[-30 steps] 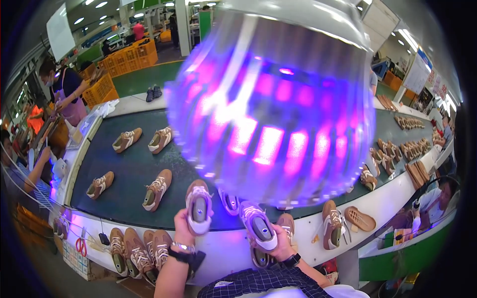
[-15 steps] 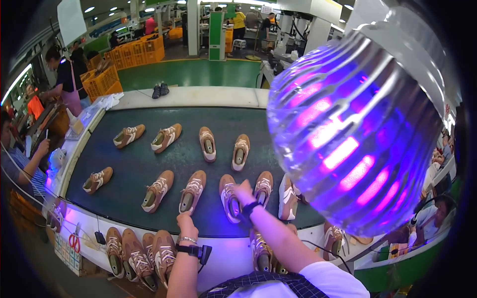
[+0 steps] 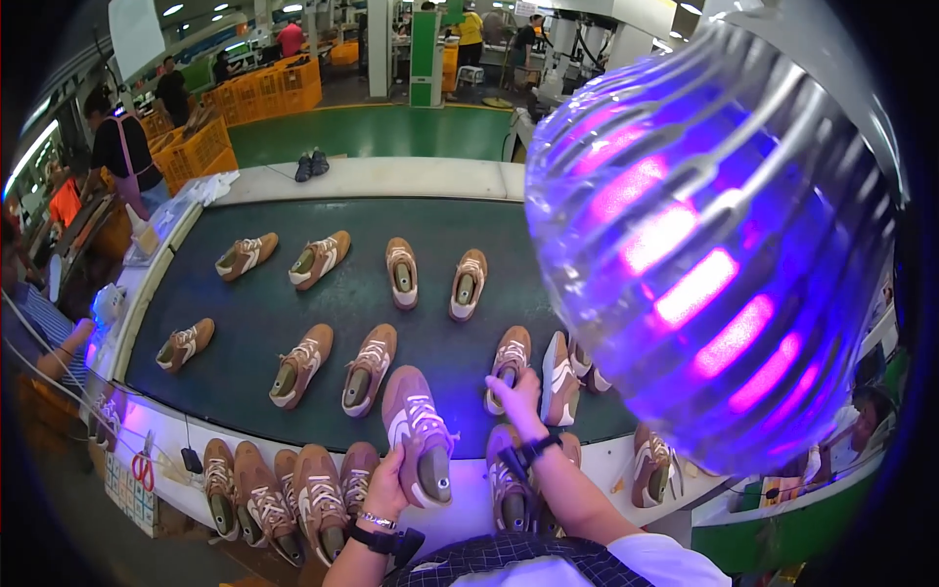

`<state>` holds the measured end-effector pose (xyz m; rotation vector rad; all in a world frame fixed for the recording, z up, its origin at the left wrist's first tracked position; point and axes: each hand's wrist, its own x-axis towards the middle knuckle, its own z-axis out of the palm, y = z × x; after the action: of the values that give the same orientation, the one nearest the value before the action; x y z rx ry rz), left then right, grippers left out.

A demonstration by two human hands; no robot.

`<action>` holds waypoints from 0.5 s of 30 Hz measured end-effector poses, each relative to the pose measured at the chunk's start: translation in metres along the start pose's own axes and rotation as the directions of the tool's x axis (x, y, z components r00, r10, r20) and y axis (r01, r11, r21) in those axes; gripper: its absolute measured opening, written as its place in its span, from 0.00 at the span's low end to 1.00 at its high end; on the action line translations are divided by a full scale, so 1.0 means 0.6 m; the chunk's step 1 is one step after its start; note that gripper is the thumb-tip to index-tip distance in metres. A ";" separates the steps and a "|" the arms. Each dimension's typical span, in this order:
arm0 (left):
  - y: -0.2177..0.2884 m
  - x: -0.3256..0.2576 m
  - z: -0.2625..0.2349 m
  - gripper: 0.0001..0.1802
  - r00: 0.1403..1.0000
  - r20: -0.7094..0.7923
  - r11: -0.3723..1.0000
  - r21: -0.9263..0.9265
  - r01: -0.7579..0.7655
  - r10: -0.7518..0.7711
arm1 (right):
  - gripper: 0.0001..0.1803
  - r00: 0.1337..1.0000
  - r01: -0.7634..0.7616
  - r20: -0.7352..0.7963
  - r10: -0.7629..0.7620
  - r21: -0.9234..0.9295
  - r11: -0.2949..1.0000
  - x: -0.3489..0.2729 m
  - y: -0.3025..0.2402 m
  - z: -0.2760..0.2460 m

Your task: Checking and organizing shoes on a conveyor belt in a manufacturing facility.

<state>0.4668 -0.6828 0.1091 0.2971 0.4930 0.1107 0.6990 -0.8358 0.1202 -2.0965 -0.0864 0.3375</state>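
My left hand (image 3: 388, 486) is closed around the heel end of a brown sneaker (image 3: 415, 416) with white laces and a pale sole. It holds this shoe up over the near edge of the dark belt (image 3: 245, 382), toe pointing away. My right hand (image 3: 521, 399) is at the heel of another brown sneaker (image 3: 513, 344) lying on the belt, thumb on the left side and fingers on the right. Its fingertips are partly hidden. A dark shoe form with a round end fills the held shoe's opening. A sneaker on its side (image 3: 560, 382) lies just right of my right hand.
More brown sneakers (image 3: 367, 367) lie spaced over the belt. Several stand on the white near ledge (image 3: 176, 430) and beside my arms. A large ribbed lamp (image 3: 704, 254) glowing purple blocks the right side. Red scissors (image 3: 144, 470) hang at left. Co-workers stand at left.
A sneaker from the belt has come up into my left hand. My right hand has moved right to the neighbouring sneaker. Another shoe now shows on the near ledge left of my left arm.
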 end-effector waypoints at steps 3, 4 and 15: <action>-0.014 -0.018 -0.016 0.24 0.993 -0.018 0.992 -0.059 0.116 -0.117 | 0.44 0.952 -0.260 -0.116 0.283 0.180 0.949 0.075 0.075 0.029; -0.005 -0.056 0.093 0.31 0.990 -0.134 0.975 0.214 0.063 -0.034 | 0.42 0.948 -0.316 -0.057 0.313 -0.072 0.946 0.097 0.093 0.011; -0.028 -0.099 0.019 0.42 0.908 0.243 0.940 0.060 0.337 -0.341 | 0.32 0.747 -0.600 0.654 -0.115 0.739 0.307 -0.124 0.064 -0.158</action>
<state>0.4208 -0.7122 0.1398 0.2334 0.2880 -0.2688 0.6506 -0.9488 0.1492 -0.6997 0.0830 1.0126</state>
